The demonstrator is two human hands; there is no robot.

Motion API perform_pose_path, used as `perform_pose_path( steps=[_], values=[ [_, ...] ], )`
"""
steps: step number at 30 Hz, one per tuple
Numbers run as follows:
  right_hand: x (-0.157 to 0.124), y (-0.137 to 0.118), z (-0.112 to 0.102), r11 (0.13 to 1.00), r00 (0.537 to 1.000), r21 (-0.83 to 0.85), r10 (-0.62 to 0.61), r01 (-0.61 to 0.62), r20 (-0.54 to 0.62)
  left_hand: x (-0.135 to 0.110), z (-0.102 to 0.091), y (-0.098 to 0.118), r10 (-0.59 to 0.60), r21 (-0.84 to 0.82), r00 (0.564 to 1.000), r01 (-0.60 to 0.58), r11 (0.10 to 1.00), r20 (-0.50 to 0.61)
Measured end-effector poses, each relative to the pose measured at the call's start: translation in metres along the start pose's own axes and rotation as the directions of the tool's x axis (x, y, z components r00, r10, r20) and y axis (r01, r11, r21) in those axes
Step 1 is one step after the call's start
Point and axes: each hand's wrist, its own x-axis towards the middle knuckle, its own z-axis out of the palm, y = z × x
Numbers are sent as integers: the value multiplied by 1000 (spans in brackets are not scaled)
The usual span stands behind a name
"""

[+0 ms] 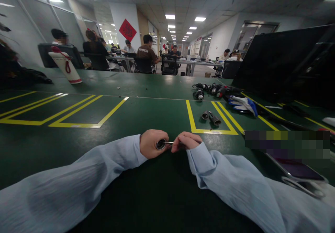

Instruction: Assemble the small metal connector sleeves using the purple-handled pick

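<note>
My left hand (150, 143) is closed around a small round metal part (160, 144) with a dark centre. My right hand (186, 141) is closed in a pinch on a thin metal tool (170, 143) whose tip touches that part. Both hands rest on the green table (125, 124) just in front of me, wrists in pale blue sleeves. Two more small cylindrical metal parts (210, 117) lie inside a yellow-taped box (195, 130) a short way beyond my right hand.
A heap of dark cylindrical parts (209, 89) and blue-and-white gloves (243, 104) lie at the far right. A large black screen (282, 62) stands to the right. A phone (298, 172) lies near my right arm. A white cup (66, 67) stands far left. People sit at desks behind.
</note>
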Motion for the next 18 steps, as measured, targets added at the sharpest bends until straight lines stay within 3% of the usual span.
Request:
perform_pose_path(
  steps=[3,6,8,13,18],
  values=[
    [-5,-4,4,980,994,-169,-105,102,-8,0,1,0,-4,16,1000,4,1000,27],
    [-6,-5,5,962,990,-235,-140,141,22,-1,2,-1,-13,29,998,11,1000,62],
    [-4,-5,2,970,992,-209,-119,123,31,-2,3,-1,-17,40,997,14,999,69],
    [8,2,-7,998,998,20,58,-59,34,-2,3,-2,6,35,997,-9,999,73],
    [16,11,-10,993,994,66,99,-101,37,0,1,-1,18,-12,1000,-18,1000,24]
  ],
)
